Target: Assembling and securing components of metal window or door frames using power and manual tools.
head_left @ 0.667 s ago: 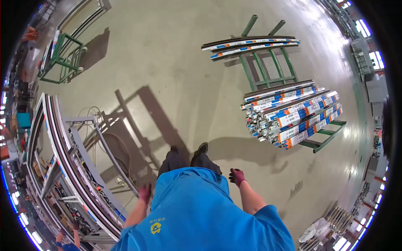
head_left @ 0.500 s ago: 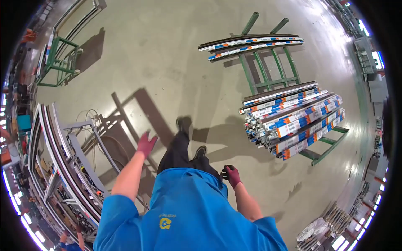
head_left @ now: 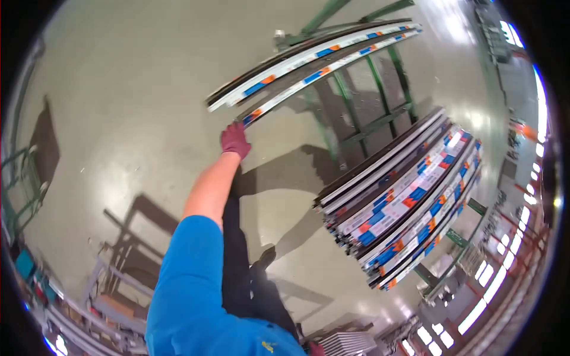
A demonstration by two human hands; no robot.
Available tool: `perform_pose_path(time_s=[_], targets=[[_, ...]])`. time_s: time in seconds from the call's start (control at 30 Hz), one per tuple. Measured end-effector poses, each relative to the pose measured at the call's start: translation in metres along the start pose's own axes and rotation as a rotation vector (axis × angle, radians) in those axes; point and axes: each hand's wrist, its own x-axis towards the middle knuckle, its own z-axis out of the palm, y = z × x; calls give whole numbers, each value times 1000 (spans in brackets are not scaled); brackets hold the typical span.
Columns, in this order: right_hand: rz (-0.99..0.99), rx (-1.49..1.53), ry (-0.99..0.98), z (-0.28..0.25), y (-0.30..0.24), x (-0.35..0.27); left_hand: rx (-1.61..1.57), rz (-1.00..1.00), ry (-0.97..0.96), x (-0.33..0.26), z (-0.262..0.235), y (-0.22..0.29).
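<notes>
My left hand [head_left: 236,141], in a maroon glove, reaches forward to the near end of a long profile bar [head_left: 297,85] with a white, blue and orange wrapped face. Its fingertips overlap the bar's end in the picture. Motion blur hides whether they grip it or hover just above. Just beyond lies a second wrapped bar [head_left: 291,66], with dark edging. Both bars rest across a green metal rack [head_left: 363,135]. Only a sliver of my right hand [head_left: 316,349], also gloved in maroon, shows at the lower edge; its fingers are out of sight.
To the right, a thick stack of wrapped profiles [head_left: 404,199] sits on the rack's near part, its cut ends facing me. A grey frame [head_left: 119,276] stands at the lower left, and a green cart [head_left: 24,184] at the far left. Pale profiles [head_left: 349,343] lie at the bottom.
My view has turned right and I am closer to the rack. My left hand has gone from hanging spread over the floor to the bar's end. My right hand has dropped almost out of view.
</notes>
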Motion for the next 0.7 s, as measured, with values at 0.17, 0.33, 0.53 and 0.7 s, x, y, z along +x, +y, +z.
perform_pose_path(time_s=[0.17, 0.33, 0.53, 0.7], targets=[[445, 169, -298, -39, -130, 6, -191, -91, 25, 102, 36, -10], [763, 632, -385, -103, -208, 66, -272, 260, -252, 67, 16, 27], [421, 1026, 39, -226, -268, 235, -1197, 105, -1481, -101, -96, 41], [-8, 871, 208, -348, -323, 325, -880, 413, -937, -186, -165, 29]])
